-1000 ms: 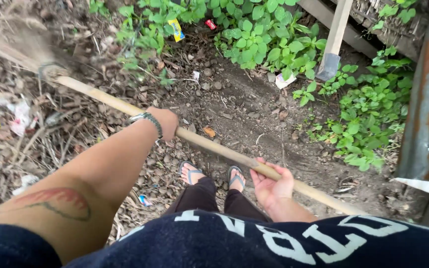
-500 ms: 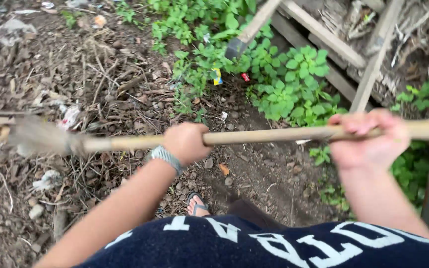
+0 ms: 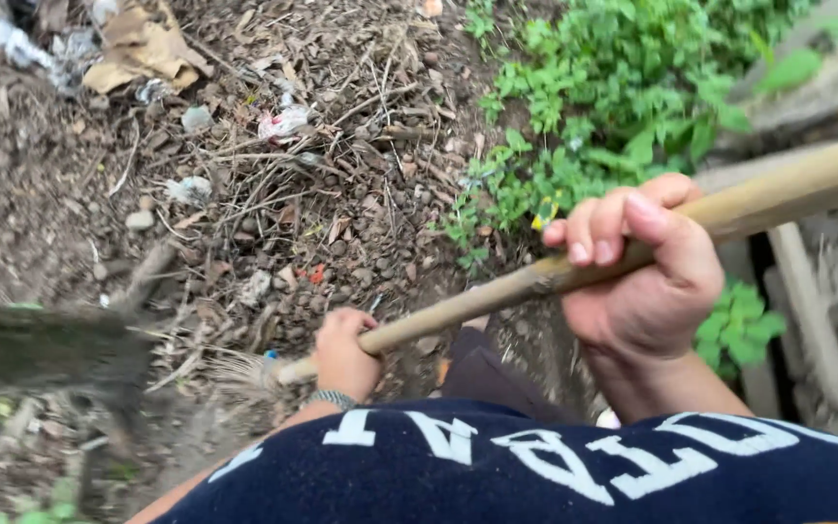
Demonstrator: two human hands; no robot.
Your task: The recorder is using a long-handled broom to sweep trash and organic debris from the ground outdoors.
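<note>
Bare dirt ground (image 3: pixel 50 194) strewn with twigs, green weeds (image 3: pixel 623 87) beyond.

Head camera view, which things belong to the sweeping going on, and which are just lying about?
In use:
- broom handle
- broom bristles, blurred
- left hand, grip low on the handle
- right hand, grip higher up

Lying about:
- crumpled cardboard
- litter scraps
- dry twigs
- green weeds
- wooden planks

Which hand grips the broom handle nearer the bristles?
The left hand, low on the broom handle just above the bristles. The right hand grips much higher up the stick.
</note>
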